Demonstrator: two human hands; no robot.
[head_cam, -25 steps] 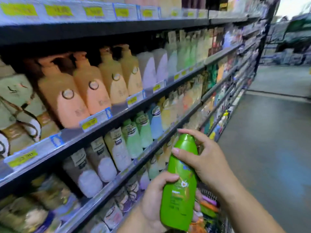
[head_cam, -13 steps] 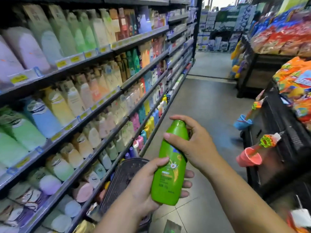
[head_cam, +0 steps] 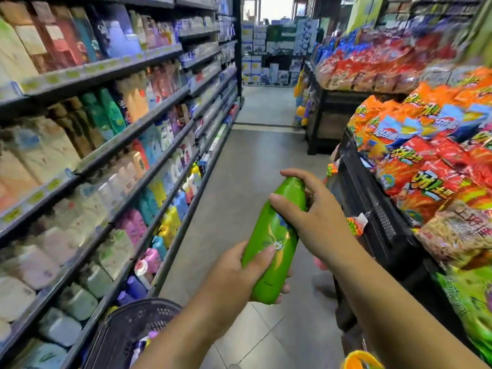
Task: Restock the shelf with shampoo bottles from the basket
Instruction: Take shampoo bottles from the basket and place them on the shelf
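Along the left I see the shelf [head_cam: 138,126], the basket [head_cam: 149,304] low beside it. My left hand [head_cam: 239,278] grips the green shampoo bottle [head_cam: 277,235] at its base, tilted over the floor [head_cam: 239,182]; my right hand [head_cam: 316,217] curls round its cap. Snack bags [head_cam: 426,155] fill the right.

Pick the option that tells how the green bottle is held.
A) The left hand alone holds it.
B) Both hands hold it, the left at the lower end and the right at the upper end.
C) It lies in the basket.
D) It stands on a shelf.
B: the left hand grips the lower end of the green bottle, and the right hand holds its upper end.
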